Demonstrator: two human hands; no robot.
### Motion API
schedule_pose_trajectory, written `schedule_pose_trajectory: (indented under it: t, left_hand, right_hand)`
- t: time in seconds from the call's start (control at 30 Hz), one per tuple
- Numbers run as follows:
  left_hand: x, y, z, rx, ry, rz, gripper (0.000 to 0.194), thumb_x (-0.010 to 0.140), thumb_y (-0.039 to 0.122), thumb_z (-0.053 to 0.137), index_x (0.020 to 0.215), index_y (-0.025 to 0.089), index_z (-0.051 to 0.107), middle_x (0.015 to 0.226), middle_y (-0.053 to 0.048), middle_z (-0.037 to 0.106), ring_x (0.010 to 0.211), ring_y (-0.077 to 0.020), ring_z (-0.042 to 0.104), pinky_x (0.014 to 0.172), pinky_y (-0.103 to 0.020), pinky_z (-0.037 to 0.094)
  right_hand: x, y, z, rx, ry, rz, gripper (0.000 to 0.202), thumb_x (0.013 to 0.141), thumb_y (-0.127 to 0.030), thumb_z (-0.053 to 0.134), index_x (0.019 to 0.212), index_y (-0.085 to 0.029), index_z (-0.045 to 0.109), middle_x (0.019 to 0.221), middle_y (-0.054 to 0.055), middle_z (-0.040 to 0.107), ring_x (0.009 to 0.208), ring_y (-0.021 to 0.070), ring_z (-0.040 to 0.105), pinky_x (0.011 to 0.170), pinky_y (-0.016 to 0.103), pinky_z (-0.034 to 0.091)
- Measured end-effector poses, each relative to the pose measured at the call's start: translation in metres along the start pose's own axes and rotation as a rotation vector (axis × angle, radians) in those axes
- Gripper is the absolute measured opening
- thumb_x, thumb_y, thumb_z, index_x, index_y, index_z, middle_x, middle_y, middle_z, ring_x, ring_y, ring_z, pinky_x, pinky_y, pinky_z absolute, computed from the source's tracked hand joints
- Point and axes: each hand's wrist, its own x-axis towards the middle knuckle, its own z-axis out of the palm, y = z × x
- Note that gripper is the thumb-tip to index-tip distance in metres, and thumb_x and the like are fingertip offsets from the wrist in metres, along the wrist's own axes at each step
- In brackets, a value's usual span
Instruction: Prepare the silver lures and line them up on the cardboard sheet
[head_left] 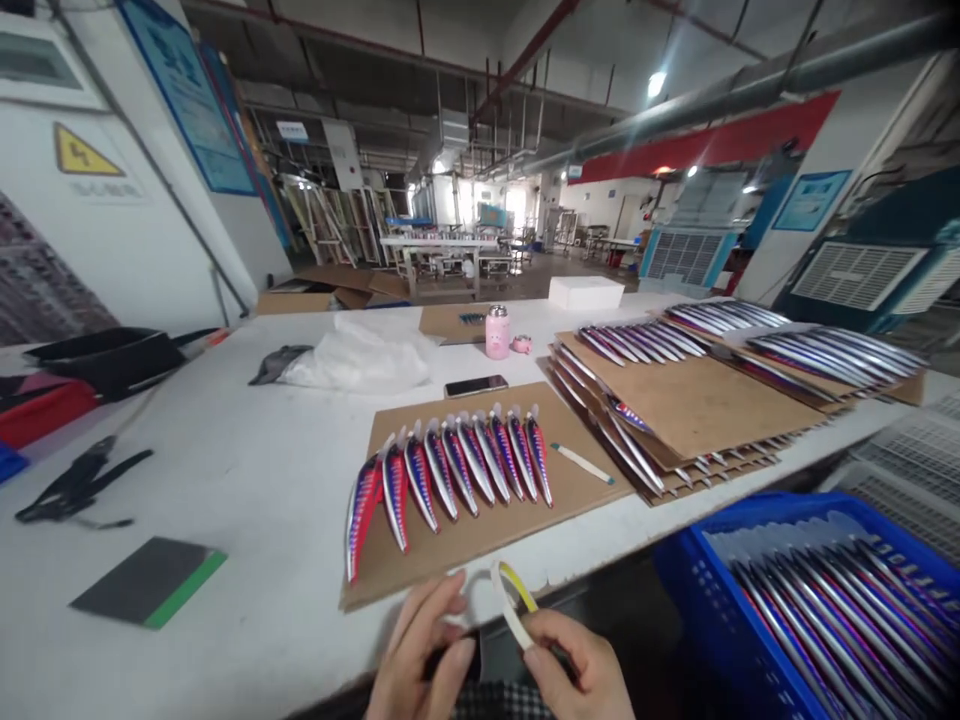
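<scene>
My right hand (pixel 574 660) pinches a narrow whitish-yellow strip (pixel 511 600) that curls up in a loop at the table's front edge. My left hand (pixel 427 645) is just left of it, fingers apart and curved, with nothing visible in it. Beyond both hands, a cardboard sheet (pixel 442 555) carries a row of several purple, red and silver fishing lures (pixel 457 465), clear lips pointing away from me. A thin pale stick (pixel 583 463) with teal ends lies on the same sheet, right of the lures.
Stacked cardboard with more lures (pixel 697 400) covers the table's right side. A blue basket (pixel 675 560) of lures stands below at right. Behind are a phone (pixel 476 386), pink bottle (pixel 496 332) and plastic bag (pixel 360 355). At left lie a dark-green card (pixel 150 582) and black tool (pixel 82 480).
</scene>
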Motion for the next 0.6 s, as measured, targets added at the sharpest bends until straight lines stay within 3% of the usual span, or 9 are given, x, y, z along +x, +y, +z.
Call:
schedule_pose_trajectory:
  t: [0.13, 0.23, 0.37, 0.47, 0.6]
  left_hand:
    - [0.007, 0.022, 0.016, 0.004, -0.174, 0.030, 0.012, 0.087, 0.033, 0.058, 0.089, 0.024, 0.066, 0.097, -0.006, 0.061, 0.087, -0.0187, 0.062, 0.073, -0.025, 0.055]
    - [0.003, 0.025, 0.017, 0.036, -0.190, 0.051, 0.012, 0.087, 0.026, 0.058, 0.078, 0.022, 0.064, 0.087, -0.004, 0.060, 0.082, -0.0175, 0.061, 0.073, -0.025, 0.052]
    - [-0.011, 0.031, 0.016, 0.016, -0.191, 0.063, 0.013, 0.087, 0.025, 0.057, 0.076, 0.022, 0.064, 0.084, -0.003, 0.059, 0.079, -0.0167, 0.059, 0.072, -0.024, 0.049]
    - [-0.017, 0.031, 0.013, 0.016, -0.174, 0.032, 0.012, 0.089, 0.025, 0.054, 0.087, 0.024, 0.066, 0.089, -0.003, 0.059, 0.084, -0.0167, 0.060, 0.075, -0.024, 0.050]
    - [-0.013, 0.025, 0.004, 0.098, -0.111, -0.057, 0.027, 0.089, 0.025, 0.052, 0.116, 0.027, 0.056, 0.099, -0.002, 0.059, 0.083, -0.0156, 0.062, 0.073, -0.023, 0.053]
  right_hand:
    - [-0.015, -0.005, 0.004, 0.008, -0.066, 0.008, 0.018, 0.079, -0.031, 0.053, 0.082, -0.023, 0.069, 0.065, -0.001, 0.068, 0.057, 0.0152, 0.063, 0.058, 0.018, 0.050]
    - [-0.015, -0.005, -0.001, -0.144, -0.027, -0.020, 0.017, 0.077, -0.021, 0.056, 0.089, -0.026, 0.069, 0.073, -0.002, 0.072, 0.063, 0.0151, 0.067, 0.063, 0.018, 0.052]
    - [-0.007, -0.008, -0.004, -0.316, 0.099, -0.213, 0.022, 0.086, -0.020, 0.050, 0.100, -0.025, 0.067, 0.086, 0.001, 0.075, 0.073, 0.0161, 0.070, 0.069, 0.020, 0.054]
    - [0.001, -0.014, -0.004, -0.342, 0.137, -0.275, 0.025, 0.091, -0.020, 0.044, 0.087, -0.024, 0.068, 0.078, 0.000, 0.074, 0.068, 0.0149, 0.069, 0.066, 0.021, 0.052]
    - [0.005, -0.021, -0.006, -0.421, 0.128, -0.267, 0.030, 0.091, -0.020, 0.041, 0.075, -0.024, 0.066, 0.069, -0.001, 0.071, 0.061, 0.0144, 0.067, 0.062, 0.022, 0.047]
